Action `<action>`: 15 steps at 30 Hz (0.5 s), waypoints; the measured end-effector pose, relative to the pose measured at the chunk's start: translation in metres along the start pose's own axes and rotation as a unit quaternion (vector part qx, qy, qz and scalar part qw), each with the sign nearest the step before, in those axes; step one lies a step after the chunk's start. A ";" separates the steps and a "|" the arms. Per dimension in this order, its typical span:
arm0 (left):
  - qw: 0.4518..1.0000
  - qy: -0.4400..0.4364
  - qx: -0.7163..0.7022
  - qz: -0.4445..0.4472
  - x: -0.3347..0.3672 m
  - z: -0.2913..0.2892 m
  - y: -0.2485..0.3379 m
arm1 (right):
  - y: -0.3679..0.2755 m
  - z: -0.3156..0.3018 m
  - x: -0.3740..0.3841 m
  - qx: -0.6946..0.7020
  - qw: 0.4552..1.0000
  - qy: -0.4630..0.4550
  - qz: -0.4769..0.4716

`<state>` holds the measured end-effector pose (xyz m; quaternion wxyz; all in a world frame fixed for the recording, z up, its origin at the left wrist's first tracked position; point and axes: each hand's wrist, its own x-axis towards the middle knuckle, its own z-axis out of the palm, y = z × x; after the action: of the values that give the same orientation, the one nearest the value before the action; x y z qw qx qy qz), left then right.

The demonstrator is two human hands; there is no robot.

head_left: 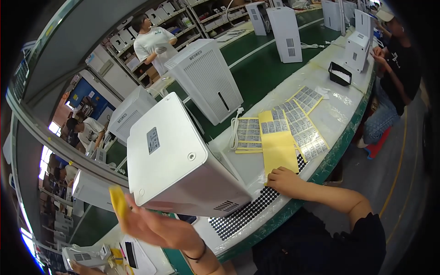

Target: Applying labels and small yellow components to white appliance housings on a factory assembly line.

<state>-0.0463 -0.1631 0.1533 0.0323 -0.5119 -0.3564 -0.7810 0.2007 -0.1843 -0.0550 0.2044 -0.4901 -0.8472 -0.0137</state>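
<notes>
white boxy plastic appliance [167,158]: one grey rectangular label [153,140] on
left hand [158,228], right hand [286,183]: cannot tell either grip
black round dots [243,215], yellow-backed label sheets [305,130]: many rows remain

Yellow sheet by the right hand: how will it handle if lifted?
Yellow sheet is probably floppy, since it looks paper-thin. Likely very light too, being mostly bare backing. It may drag neighbours, as it overlaps other label sheets.

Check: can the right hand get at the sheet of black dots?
Likely yes: the right hand is close to the sheet of black dots, whose stretch beside the white appliance lies uncovered.
</notes>
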 end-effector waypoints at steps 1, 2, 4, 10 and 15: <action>0.993 0.009 0.054 0.102 -0.015 -0.006 0.002 | 0.000 0.001 0.000 0.004 1.000 0.001 -0.003; 0.983 -0.058 0.016 0.175 -0.038 -0.019 -0.013 | 0.000 -0.002 -0.002 -0.012 1.000 -0.004 0.002; 0.976 -0.180 0.108 0.050 -0.090 -0.043 0.009 | 0.001 -0.002 -0.003 -0.026 1.000 -0.008 0.006; 0.759 -0.626 0.152 0.098 -0.185 -0.012 -0.024 | 0.006 0.001 0.002 -0.040 0.998 0.040 -0.024; 0.761 -0.608 0.198 0.113 -0.226 -0.003 -0.060 | 0.017 0.001 0.011 -0.021 0.996 0.024 -0.085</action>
<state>0.0337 -0.1911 -0.0648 -0.0025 -0.8981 -0.3873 -0.2085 0.2094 -0.1659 -0.0553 0.2123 -0.4202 -0.8802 -0.0603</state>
